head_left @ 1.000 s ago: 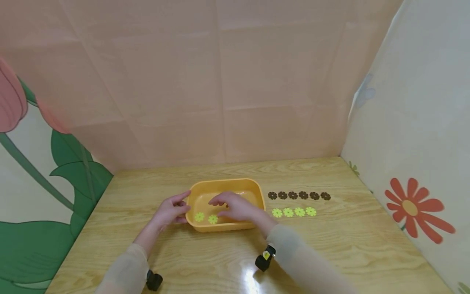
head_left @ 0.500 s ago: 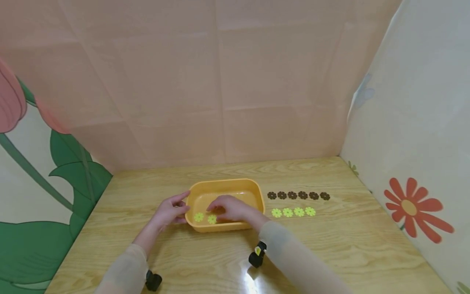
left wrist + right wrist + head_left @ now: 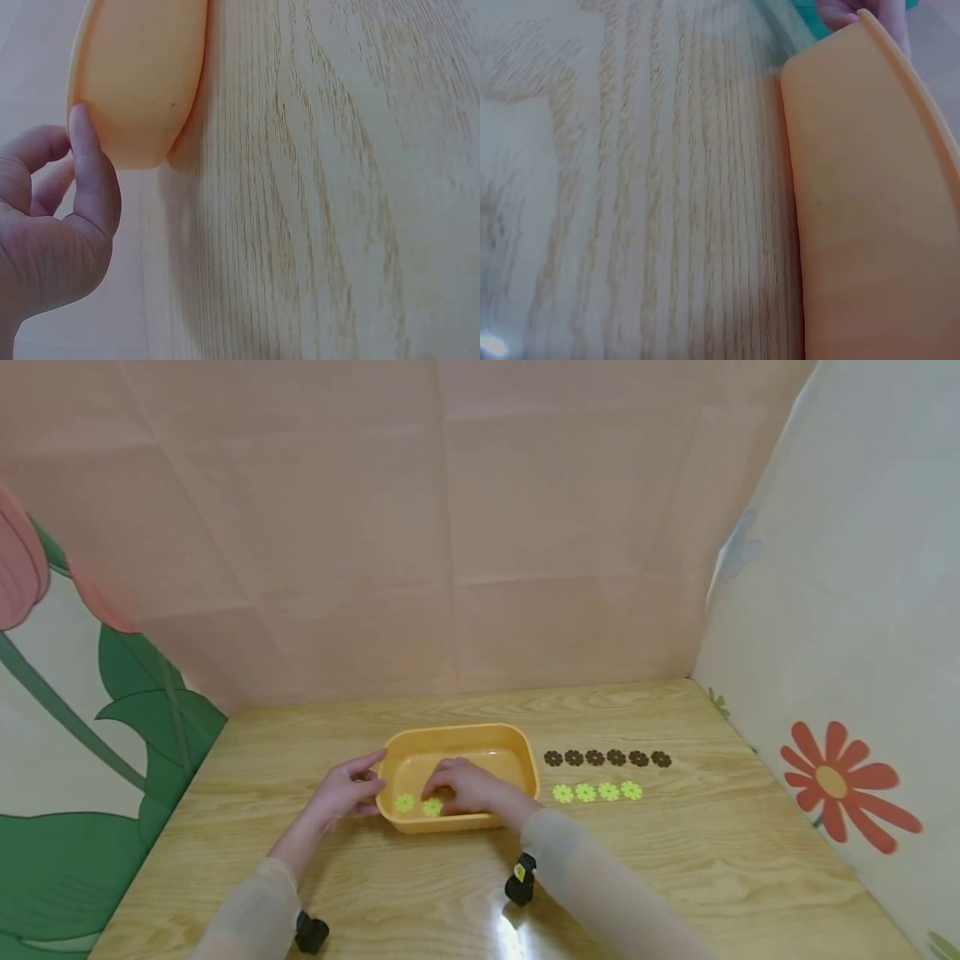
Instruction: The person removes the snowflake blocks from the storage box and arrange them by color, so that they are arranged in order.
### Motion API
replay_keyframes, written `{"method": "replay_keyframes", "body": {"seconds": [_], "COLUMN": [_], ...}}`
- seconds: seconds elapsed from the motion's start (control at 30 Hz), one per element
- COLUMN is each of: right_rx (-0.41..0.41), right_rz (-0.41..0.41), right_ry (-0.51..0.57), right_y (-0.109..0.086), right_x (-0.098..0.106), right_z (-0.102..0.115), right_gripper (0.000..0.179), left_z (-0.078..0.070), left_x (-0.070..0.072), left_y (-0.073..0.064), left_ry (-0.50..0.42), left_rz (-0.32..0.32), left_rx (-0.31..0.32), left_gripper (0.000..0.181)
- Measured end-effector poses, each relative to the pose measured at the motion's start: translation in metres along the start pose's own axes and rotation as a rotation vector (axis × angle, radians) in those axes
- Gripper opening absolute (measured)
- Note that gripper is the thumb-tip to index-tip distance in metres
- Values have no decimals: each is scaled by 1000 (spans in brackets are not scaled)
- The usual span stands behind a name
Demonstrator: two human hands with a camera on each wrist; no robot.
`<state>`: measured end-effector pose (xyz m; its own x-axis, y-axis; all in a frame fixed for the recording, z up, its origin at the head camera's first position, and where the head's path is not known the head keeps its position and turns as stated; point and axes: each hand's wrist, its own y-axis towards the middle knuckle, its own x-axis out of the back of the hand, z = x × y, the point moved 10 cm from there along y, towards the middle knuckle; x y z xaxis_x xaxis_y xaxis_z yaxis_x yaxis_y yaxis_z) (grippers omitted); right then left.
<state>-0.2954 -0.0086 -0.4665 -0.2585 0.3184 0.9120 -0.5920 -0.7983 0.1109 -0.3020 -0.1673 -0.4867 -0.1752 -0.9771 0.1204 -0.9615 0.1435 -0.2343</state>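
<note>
A yellow-orange plastic basin [image 3: 517, 781] stands on the wooden table. My left hand [image 3: 348, 789] holds its left end, with the thumb and index finger at the rim; in the left wrist view the thumb [image 3: 88, 161] lies against the basin's wall [image 3: 142, 82]. My right hand [image 3: 468, 789] reaches down inside the basin, fingers bent towards the floor; whatever is under the fingertips is hidden. Left of those fingers lie two yellow-green flower-shaped pieces, one near the left end [image 3: 404, 802] and one close to the right hand [image 3: 432, 807]. The right wrist view shows only the basin's outside wall [image 3: 870, 202] and fingers at its far end.
To the right of the basin, a row of several dark brown flower pieces [image 3: 595, 757] lies behind a row of several yellow-green ones [image 3: 586, 792]. A pink-beige sheet [image 3: 450, 568] rises behind the table; a flower-printed wall [image 3: 847, 610] stands at the right.
My right hand has moved slightly left and lower into the basin, its fingers drawing together. A dark bit seen beneath it earlier is now covered. The left hand stays at the rim.
</note>
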Motion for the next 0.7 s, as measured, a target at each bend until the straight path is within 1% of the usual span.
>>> {"method": "replay_keyframes", "body": {"seconds": [0.17,0.3,0.53,0.7], "right_rx": [3,12,-50,-67], "right_rz": [-6,-7,12,11], "right_ry": [-17,-21,-11,-3], "right_y": [1,1,1,3], "right_x": [0,1,-5,-7], "right_z": [1,2,-7,-11], "right_gripper": [31,29,25,24], "left_z": [0,0,0,1], "left_x": [0,0,-2,-1], "left_y": [-1,0,0,1], "left_ry": [13,-5,-19,-13], "left_rz": [8,20,24,21], "left_rx": [-1,-17,-19,-16], "left_gripper": [61,60,60,60]}}
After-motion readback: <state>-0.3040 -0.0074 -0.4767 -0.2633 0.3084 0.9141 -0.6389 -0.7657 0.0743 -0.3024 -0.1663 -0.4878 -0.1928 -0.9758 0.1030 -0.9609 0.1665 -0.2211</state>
